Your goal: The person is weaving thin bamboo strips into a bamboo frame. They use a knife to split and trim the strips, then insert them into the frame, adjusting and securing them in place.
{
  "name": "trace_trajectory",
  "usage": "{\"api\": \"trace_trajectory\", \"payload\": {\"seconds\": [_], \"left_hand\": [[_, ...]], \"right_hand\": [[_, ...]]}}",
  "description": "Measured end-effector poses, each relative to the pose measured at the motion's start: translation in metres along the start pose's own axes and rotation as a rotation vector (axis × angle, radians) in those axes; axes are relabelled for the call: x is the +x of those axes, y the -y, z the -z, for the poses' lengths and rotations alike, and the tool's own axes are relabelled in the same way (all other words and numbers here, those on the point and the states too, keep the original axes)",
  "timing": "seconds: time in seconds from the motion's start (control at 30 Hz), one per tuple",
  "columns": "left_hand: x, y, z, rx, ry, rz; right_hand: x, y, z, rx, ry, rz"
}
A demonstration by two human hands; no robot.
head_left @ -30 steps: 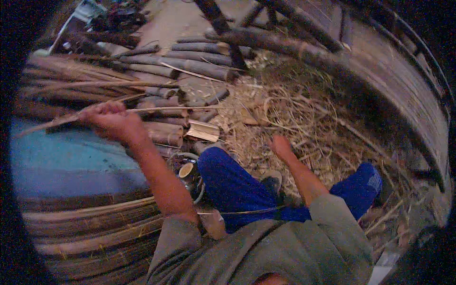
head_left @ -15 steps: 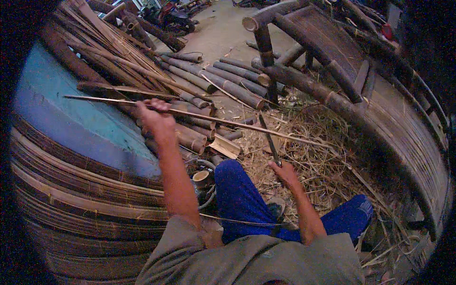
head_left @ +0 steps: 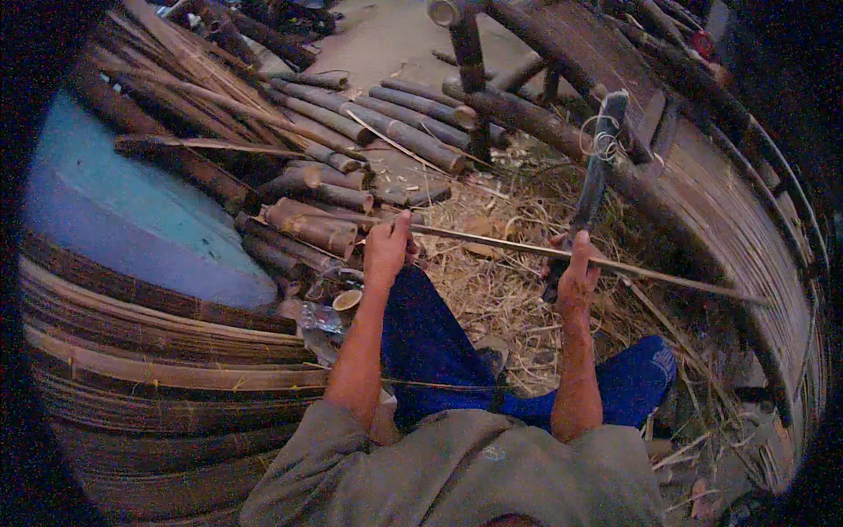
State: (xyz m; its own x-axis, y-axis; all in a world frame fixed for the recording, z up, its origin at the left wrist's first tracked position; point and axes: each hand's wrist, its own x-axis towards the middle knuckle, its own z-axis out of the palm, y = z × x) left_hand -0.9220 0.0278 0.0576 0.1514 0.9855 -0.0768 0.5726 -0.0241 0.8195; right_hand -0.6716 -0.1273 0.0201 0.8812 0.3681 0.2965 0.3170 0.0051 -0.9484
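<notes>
My left hand [head_left: 388,255] is closed around one end of a long, thin bamboo strip [head_left: 483,239], above my left knee. The strip slants to the right and slightly down, past my right hand, and its far end reaches toward the curved slatted frame. My right hand [head_left: 577,279] is closed on a dark knife [head_left: 595,180] that points up and away. Pale curled shavings [head_left: 604,140] cling near its far end. The strip crosses the knife just at my right thumb. My fingers hide the exact contact between strip and knife.
Cut bamboo poles [head_left: 408,132] lie ahead, with long split strips [head_left: 202,83] piled at the left. Pale shavings [head_left: 474,290] cover the ground between my legs. A bamboo chair-like frame [head_left: 702,193] curves along the right. Stacked slats [head_left: 176,378] fill the lower left.
My left hand has come right and nearer, and the strip has shifted right with it. The knife in my right hand has turned its broader side into view and now meets the strip.
</notes>
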Motion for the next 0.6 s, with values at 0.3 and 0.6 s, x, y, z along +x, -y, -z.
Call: {"api": "trace_trajectory", "payload": {"seconds": [0.3, 0.6], "left_hand": [[-0.032, -0.074, -0.086, 0.231, 0.255, -1.038], [0.016, -0.162, -0.034, 0.236, 0.041, -1.284]], "right_hand": [[0.004, 0.034, 0.031, 0.462, 0.216, -0.527], [-0.066, -0.042, 0.063, 0.334, 0.552, -0.917]]}}
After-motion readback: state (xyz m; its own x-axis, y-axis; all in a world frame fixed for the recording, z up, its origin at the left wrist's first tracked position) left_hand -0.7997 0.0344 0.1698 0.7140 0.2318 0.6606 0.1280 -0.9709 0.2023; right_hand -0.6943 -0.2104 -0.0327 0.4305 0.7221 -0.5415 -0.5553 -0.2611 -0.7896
